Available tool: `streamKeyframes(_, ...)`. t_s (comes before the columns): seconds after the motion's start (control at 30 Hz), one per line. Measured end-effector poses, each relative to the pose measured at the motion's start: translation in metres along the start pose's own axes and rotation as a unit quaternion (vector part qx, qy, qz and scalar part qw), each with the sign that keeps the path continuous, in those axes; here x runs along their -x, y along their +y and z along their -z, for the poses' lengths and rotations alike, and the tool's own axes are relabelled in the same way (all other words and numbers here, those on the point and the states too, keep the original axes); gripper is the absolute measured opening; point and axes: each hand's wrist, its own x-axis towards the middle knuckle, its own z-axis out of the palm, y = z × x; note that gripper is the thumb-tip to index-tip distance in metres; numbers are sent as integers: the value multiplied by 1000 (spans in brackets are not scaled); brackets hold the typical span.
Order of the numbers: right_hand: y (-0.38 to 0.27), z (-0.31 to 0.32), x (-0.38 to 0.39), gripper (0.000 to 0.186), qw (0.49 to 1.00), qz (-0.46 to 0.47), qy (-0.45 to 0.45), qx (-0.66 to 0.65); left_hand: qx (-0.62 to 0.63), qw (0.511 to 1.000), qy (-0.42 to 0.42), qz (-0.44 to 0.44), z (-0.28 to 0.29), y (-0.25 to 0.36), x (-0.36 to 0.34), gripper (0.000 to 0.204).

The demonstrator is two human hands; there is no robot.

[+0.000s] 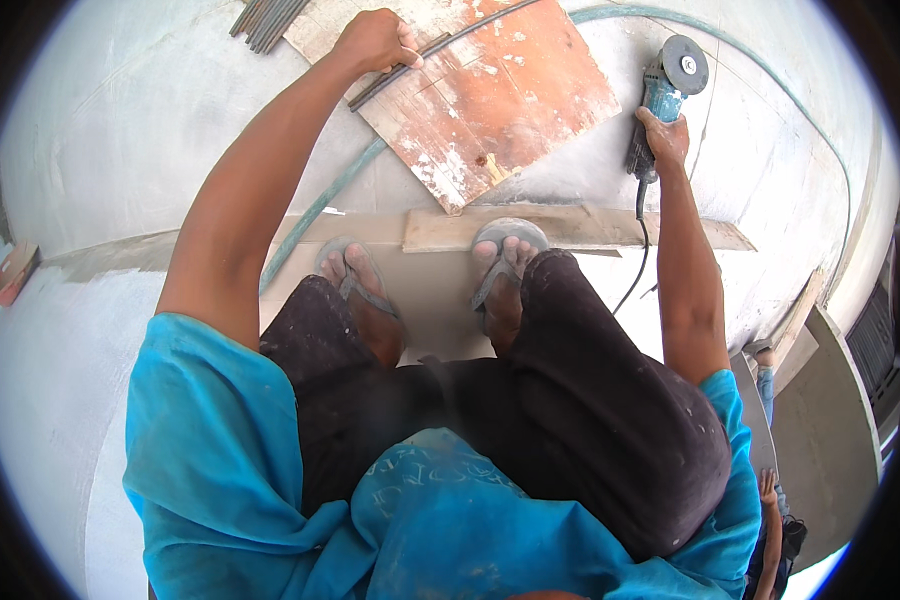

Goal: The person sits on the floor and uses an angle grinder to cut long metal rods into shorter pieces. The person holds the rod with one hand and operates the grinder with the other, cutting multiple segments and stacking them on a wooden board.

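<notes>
My left hand (pixel 380 42) is closed around a thin dark metal rod (pixel 480 24) at the top. The rod lies slantwise over a worn, paint-spotted orange-brown board (pixel 550 90), with a short rod piece alongside it. To the right, my right hand (pixel 667 138) grips a teal angle grinder (pixel 662 97) by its dark rear body. The grinder's round disc (pixel 685 65) faces up, apart from the rod and the board. Whether the disc is spinning cannot be told. A black cord (pixel 642 250) trails from the grinder toward my knee.
More dark rods (pixel 268 22) lie bundled at top left. A green hose (pixel 315 215) runs past the board. Wooden planks (pixel 610 228) lie before my sandalled feet. A reddish container (pixel 15 272) sits far left. At lower right, another person's hand (pixel 767 487) touches a grey panel.
</notes>
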Motion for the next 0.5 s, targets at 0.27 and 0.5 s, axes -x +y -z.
streamKeyframes(0.27,6,1,-5,69,998,28,-45,-29,-17,998,52,-21,-15,-33,-10,38)
streamKeyframes(0.5,14,-4,-20,54,992,4,-67,-111,-22,998,52,-30,-10,-20,0,40)
